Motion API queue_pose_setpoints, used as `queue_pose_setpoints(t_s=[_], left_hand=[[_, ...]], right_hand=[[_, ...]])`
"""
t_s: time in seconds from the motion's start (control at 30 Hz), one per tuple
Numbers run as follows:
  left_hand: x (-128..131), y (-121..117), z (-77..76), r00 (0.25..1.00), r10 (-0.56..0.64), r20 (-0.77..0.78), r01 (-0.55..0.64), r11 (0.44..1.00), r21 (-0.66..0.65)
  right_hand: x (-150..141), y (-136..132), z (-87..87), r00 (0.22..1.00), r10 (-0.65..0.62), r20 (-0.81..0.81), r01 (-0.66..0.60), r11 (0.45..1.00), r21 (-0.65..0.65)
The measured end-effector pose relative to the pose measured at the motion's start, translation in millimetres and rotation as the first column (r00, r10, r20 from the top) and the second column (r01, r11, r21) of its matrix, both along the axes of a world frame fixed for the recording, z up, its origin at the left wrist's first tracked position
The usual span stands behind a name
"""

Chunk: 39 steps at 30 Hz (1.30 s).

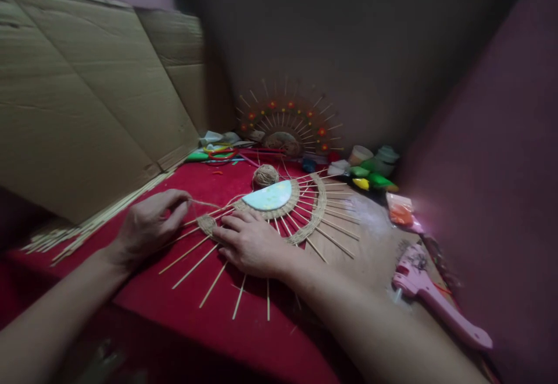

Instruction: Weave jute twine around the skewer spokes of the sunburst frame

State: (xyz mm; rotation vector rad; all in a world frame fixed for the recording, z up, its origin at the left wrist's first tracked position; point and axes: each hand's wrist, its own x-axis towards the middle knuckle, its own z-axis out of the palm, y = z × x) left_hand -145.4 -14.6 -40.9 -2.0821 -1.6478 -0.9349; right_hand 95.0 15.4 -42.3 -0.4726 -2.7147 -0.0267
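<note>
A half-round fan (314,221) of thin sticks lies on the red cloth, with a pale blue half-disc (270,196) at its centre. Woven twine bands run around the half-disc and farther out across the sticks. My left hand (152,221), at the fan's left edge, is closed in a pinch on a strand of twine (204,203) pulled taut from the sticks. My right hand (253,244) rests palm down over the fan's middle, its fingers lying apart across the sticks and outer band and covering part of them. Behind the half-disc sits a ball of twine (265,176).
Loose sticks (87,230) lie along a cardboard panel (96,82) on the left. A pink glue gun (436,297) lies at right on the brown board (370,244). At the back stand a flower-trimmed stick fan (283,125), scissors (222,153) and small tubs (361,154).
</note>
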Motion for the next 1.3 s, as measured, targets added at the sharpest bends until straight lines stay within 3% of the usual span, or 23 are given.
queue_pose_setpoints(t_s=[0.13,0.33,0.57,0.7,0.83,0.9,1.0,1.17,1.3], left_hand=[[-4,0,-3.6,0.998,-0.006,-0.066,0.010,0.997,0.071],[2,-2,-1.9,0.990,-0.008,-0.138,0.016,0.998,0.057],[8,-2,-2.3,0.993,-0.021,-0.113,0.008,0.993,-0.115],[9,-1,-4.5,0.986,-0.079,-0.146,0.059,0.989,-0.137],[10,0,-5.3,0.975,-0.108,-0.197,0.085,0.989,-0.120],[11,0,-5.4,0.965,-0.116,-0.235,0.097,0.991,-0.093],[12,0,-5.8,0.944,-0.144,-0.295,0.138,0.990,-0.041],[12,1,-7.9,0.928,-0.145,-0.343,0.154,0.988,0.001],[11,1,-9.5,0.921,-0.144,-0.362,0.151,0.989,-0.010]], right_hand=[[0,1,-0.4,1.000,-0.008,0.000,0.008,1.000,-0.001],[-1,1,-2.2,1.000,0.000,-0.018,0.000,1.000,-0.006],[2,-1,-0.4,1.000,0.001,-0.024,-0.001,1.000,-0.008],[3,-2,-0.1,0.999,0.019,-0.044,-0.020,1.000,-0.019],[4,-1,0.9,0.990,0.043,-0.135,-0.058,0.992,-0.109],[8,4,4.2,0.976,-0.046,-0.215,0.009,0.986,-0.169],[16,20,15.7,0.912,-0.292,-0.288,0.225,0.943,-0.244],[12,66,43.1,0.875,-0.478,-0.081,0.462,0.873,-0.154],[-13,99,54.0,0.858,-0.461,0.227,0.449,0.887,0.103]])
